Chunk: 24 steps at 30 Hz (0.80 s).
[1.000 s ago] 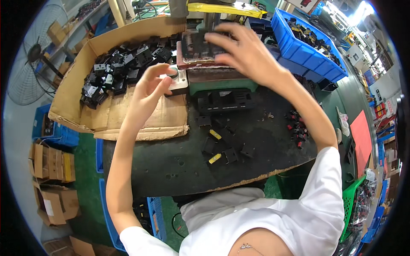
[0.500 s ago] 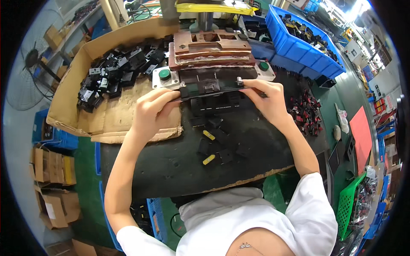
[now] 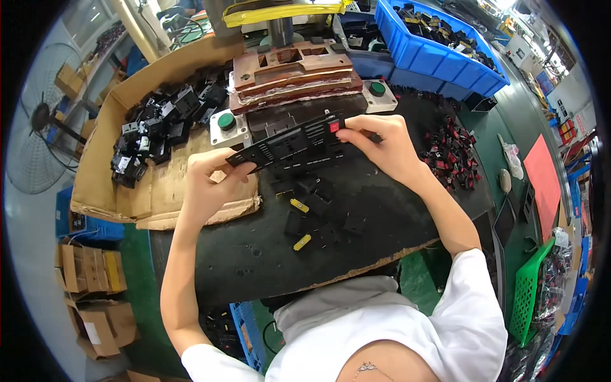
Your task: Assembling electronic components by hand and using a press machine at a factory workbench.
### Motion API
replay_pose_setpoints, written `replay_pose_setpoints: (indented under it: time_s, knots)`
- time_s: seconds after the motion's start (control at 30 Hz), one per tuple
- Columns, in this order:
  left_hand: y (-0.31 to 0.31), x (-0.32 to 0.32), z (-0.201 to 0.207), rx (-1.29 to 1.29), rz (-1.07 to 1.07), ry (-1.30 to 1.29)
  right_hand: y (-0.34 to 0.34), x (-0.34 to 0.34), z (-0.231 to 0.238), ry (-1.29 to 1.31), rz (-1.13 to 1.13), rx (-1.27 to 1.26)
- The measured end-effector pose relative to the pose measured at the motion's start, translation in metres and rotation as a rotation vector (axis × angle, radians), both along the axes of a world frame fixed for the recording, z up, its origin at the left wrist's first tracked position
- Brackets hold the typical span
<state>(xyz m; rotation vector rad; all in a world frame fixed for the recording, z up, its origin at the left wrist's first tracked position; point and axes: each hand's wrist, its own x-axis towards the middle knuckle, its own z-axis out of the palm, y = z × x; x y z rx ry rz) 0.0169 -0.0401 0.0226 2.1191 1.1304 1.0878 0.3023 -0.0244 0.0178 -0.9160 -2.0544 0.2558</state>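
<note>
A long black plastic panel (image 3: 280,148) with white markings and a red switch (image 3: 334,127) at its right end is held up in front of me. My left hand (image 3: 213,179) pinches its left end between thumb and fingers. At the right end, beside the red switch, my right hand (image 3: 387,145) grips it the same way. The panel tilts, its right end higher in view. Under it lies another black panel (image 3: 315,167), partly covered. Small black parts with a yellow piece (image 3: 300,205) and a second yellow piece (image 3: 302,242) lie nearer to me on the dark tabletop (image 3: 254,267).
Behind the panel stands a reddish-brown block fixture (image 3: 293,67) between two green push buttons (image 3: 226,121). A cardboard tray (image 3: 172,213) of black parts is on the left. Right are a pile of red-and-black switches (image 3: 453,153) and a blue bin (image 3: 439,73).
The panel has turned so its marked face and red switch show, and it now slants. Both hands have shifted with it, the left one lower. The whole view has swung slightly.
</note>
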Motion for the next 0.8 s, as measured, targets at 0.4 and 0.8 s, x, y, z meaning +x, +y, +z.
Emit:
replay_pose_setpoints:
  time_s: [0.4,0.8]
  knots:
    - [-0.009,0.002,0.018,-0.863,0.009,-0.718,-0.008,-0.001,0.015,0.564,0.298,-1.118]
    - [-0.006,0.004,0.004,-1.007,-0.022,-1.015,-0.009,-0.008,0.012,0.938,0.305,-1.44]
